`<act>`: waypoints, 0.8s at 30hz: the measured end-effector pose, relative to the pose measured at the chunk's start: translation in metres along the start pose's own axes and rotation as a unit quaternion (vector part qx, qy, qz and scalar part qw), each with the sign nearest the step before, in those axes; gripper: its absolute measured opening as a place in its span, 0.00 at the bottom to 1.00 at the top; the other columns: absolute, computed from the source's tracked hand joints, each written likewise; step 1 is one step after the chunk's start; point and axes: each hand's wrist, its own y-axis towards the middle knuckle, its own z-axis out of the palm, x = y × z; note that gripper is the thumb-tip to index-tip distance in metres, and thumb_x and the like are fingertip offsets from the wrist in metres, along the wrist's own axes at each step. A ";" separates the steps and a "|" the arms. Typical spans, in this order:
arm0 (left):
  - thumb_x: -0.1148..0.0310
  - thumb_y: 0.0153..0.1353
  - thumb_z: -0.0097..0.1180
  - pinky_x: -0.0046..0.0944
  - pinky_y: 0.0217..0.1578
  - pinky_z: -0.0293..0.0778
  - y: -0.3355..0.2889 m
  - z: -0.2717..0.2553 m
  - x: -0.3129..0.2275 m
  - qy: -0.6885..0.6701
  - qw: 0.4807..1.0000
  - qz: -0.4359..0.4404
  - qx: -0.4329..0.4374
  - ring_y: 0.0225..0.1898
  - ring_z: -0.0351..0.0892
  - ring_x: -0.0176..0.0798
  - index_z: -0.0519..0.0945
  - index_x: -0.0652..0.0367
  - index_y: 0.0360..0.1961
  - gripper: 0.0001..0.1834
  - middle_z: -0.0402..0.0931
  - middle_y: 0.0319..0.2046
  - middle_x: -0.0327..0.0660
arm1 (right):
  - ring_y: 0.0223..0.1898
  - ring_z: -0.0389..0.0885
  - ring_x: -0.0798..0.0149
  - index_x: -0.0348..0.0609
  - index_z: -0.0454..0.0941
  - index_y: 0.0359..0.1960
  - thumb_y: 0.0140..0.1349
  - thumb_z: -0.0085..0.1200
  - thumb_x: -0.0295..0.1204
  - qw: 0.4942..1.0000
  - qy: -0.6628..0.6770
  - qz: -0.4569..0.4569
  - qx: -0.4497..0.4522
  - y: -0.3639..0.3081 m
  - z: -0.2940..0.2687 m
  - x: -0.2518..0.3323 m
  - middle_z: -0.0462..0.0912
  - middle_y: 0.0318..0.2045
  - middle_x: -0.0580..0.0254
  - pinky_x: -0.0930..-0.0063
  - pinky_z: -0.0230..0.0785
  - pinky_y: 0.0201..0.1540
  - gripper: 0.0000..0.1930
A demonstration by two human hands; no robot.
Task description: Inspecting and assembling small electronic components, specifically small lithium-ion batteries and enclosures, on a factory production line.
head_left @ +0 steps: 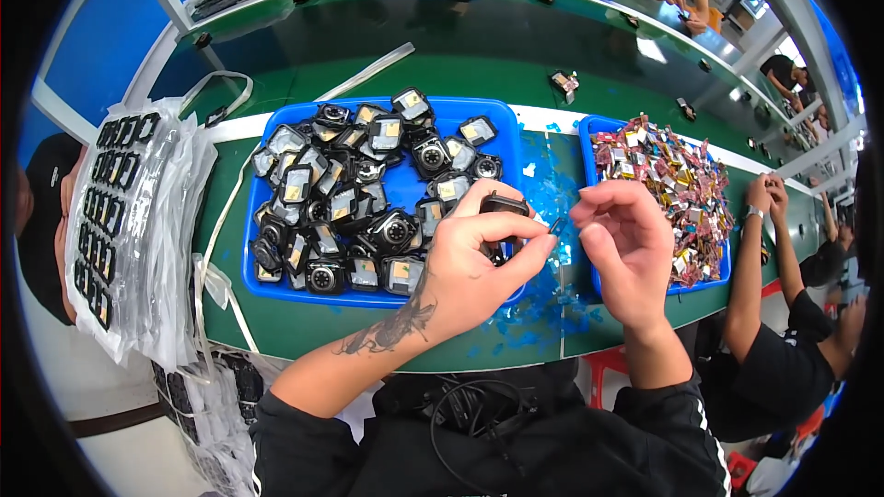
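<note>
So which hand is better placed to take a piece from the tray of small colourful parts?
Probably the right hand. It hovers empty-looking beside the tray of colourful parts, partly over its near edge. The left hand is occupied gripping a small black module over the blue tray of black modules.

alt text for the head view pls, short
Seen from above, the left hand holds a small black camera module while the right hand pinches something tiny beside it. Below them on the green workbench sit a blue tray of similar black modules and another tray of small colourful parts.
</note>
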 end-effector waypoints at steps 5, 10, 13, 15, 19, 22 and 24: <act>0.76 0.52 0.66 0.33 0.42 0.73 -0.003 0.003 0.001 0.042 0.998 0.047 0.014 0.43 0.76 0.35 0.86 0.62 0.32 0.06 0.75 0.40 0.42 | 0.30 0.78 0.69 0.36 0.76 0.35 0.58 0.59 0.19 0.987 -0.129 -0.016 0.099 0.011 -0.006 0.007 0.78 0.29 0.62 0.77 0.72 0.34 0.05; 0.76 0.51 0.66 0.32 0.40 0.74 -0.003 0.006 0.004 0.056 0.998 0.032 0.010 0.41 0.77 0.34 0.86 0.62 0.33 0.06 0.75 0.40 0.43 | 0.28 0.78 0.60 0.36 0.72 0.33 0.57 0.57 0.17 0.949 -0.268 -0.094 0.138 0.010 -0.001 0.009 0.75 0.28 0.57 0.71 0.70 0.31 0.07; 0.77 0.51 0.66 0.32 0.39 0.74 -0.003 0.008 0.008 0.068 0.996 0.052 0.005 0.40 0.78 0.34 0.85 0.63 0.33 0.06 0.76 0.40 0.43 | 0.26 0.75 0.54 0.36 0.69 0.33 0.55 0.55 0.14 0.935 -0.297 -0.146 0.128 0.008 0.001 0.005 0.73 0.28 0.55 0.67 0.69 0.29 0.08; 0.77 0.51 0.65 0.31 0.38 0.74 -0.003 0.006 0.009 0.074 0.995 0.060 0.001 0.40 0.78 0.34 0.85 0.63 0.33 0.06 0.76 0.40 0.43 | 0.25 0.74 0.53 0.36 0.69 0.32 0.52 0.56 0.14 0.908 -0.335 -0.217 0.126 0.006 0.002 0.006 0.73 0.27 0.55 0.65 0.68 0.27 0.10; 0.78 0.51 0.65 0.31 0.37 0.74 -0.002 0.007 0.010 0.038 0.999 0.004 0.035 0.38 0.77 0.32 0.85 0.64 0.33 0.07 0.76 0.39 0.42 | 0.25 0.74 0.54 0.36 0.68 0.32 0.48 0.57 0.14 0.888 -0.360 -0.263 0.109 -0.002 0.000 -0.002 0.72 0.26 0.56 0.65 0.67 0.24 0.12; 0.76 0.51 0.65 0.30 0.33 0.72 -0.003 0.007 0.011 0.010 0.998 -0.017 0.058 0.35 0.77 0.31 0.85 0.64 0.32 0.06 0.76 0.38 0.41 | 0.25 0.74 0.55 0.36 0.68 0.32 0.46 0.58 0.14 0.878 -0.384 -0.271 0.090 -0.003 0.000 -0.010 0.73 0.25 0.56 0.65 0.66 0.22 0.13; 0.73 0.52 0.64 0.29 0.31 0.71 -0.003 0.007 0.010 0.000 0.997 -0.035 0.070 0.34 0.76 0.31 0.85 0.63 0.32 0.06 0.76 0.37 0.41 | 0.25 0.74 0.54 0.36 0.68 0.32 0.45 0.58 0.14 0.881 -0.379 -0.262 0.110 -0.004 0.000 -0.011 0.73 0.25 0.56 0.66 0.66 0.22 0.13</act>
